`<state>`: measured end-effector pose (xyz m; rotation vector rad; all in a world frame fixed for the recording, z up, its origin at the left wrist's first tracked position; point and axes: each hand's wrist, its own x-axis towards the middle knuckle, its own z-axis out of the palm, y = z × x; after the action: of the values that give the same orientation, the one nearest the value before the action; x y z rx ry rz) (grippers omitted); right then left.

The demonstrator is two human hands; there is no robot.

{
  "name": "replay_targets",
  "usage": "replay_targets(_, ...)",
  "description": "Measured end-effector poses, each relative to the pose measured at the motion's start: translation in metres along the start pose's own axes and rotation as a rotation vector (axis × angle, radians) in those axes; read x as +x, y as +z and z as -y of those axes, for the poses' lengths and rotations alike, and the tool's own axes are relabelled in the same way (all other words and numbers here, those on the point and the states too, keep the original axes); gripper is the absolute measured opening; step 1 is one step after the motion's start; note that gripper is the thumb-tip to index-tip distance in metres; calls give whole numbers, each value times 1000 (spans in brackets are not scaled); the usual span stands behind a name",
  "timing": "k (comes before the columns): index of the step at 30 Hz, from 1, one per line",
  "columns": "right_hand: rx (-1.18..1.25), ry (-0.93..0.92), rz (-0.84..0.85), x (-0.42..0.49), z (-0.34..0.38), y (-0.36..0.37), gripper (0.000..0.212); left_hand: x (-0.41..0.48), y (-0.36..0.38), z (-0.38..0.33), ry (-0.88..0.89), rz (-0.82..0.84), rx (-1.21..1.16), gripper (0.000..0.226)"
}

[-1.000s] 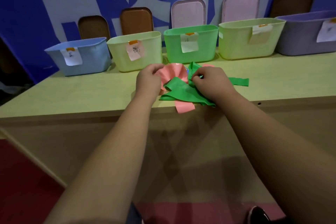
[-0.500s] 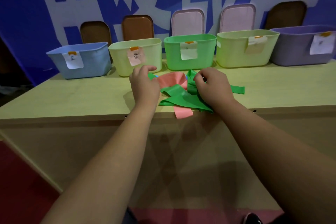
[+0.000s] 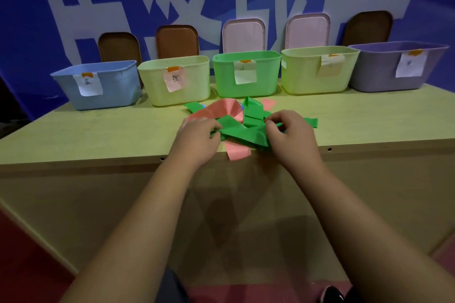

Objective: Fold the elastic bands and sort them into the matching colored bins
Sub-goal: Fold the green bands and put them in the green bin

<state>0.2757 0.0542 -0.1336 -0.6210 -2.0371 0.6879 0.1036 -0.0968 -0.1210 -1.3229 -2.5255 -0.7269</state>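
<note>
Fingers (image 3: 272,122) of the right hand (image 3: 291,136) are curled, thumb and forefinger pinching a fold of the green bands (image 3: 242,134). The left hand (image 3: 197,139) curls its fingers over the left end of the same green tangle and grips it. The tangle lies on the table (image 3: 98,135) near the front edge, on top of a pink band (image 3: 221,109) whose one end sticks out over that edge. Further back five bins stand in a row, each with a paper label: blue bin (image 3: 110,91), pale yellow bin (image 3: 194,81), green bin (image 3: 224,76), second pale yellow bin (image 3: 300,74), purple bin (image 3: 376,71). Brown and pink lids (image 3: 243,34) lean behind them against a blue wall (image 3: 24,19).
</note>
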Motion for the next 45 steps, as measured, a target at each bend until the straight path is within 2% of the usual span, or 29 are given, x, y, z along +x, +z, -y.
replay_targets(2,40,42,-42,-14,-10,-1,11,-1,3,1,-33,-106,-76,23)
replay_targets(4,33,-4,-43,-26,-21,0,12,-6,2,-5,-44,-208,-201,20)
replay_targets(8,18,-135,-29,-43,-35,1,32,-19,-7,-29,16,-358,-377,16)
replay_targets(12,65,-190,-40,-49,-34,3,51,-37,1,-47,53,-398,-745,13)
replay_targets(15,169,-207,-66,-51,-34,0,50,-56,19,-55,48,-379,-1088,15)
replay_targets(17,169,-251,-59,-56,-38,-6,43,-64,28,-56,35,-362,-1220,17)
replay_targets(21,246,-273,-2,-71,-42,-15,27,-69,37,-47,41,-328,-1167,7)
replay_targets(24,331,-210,102,-86,-42,-12,25,-81,37,-43,31,-267,-1189,4)
replay_targets(27,410,-127,234,-100,-42,-2,24,-96,34,-43,106,-185,-1103,10)
replay_targets(32,585,67,399,-114,-37,0,38,-111,30,-52,109,-104,-1076,7)
replay_targets(36,660,289,433,-116,-33,-7,32,-113,32,-48,9,-42,-1056,12)
replay_targets(41,627,498,556,-114,-32,-12,63,-111,47,-33,-84,80,-977,12)
replay_targets(45,645,566,607,-111,-37,-10,48,-102,59,-28,-90,113,-963,4)
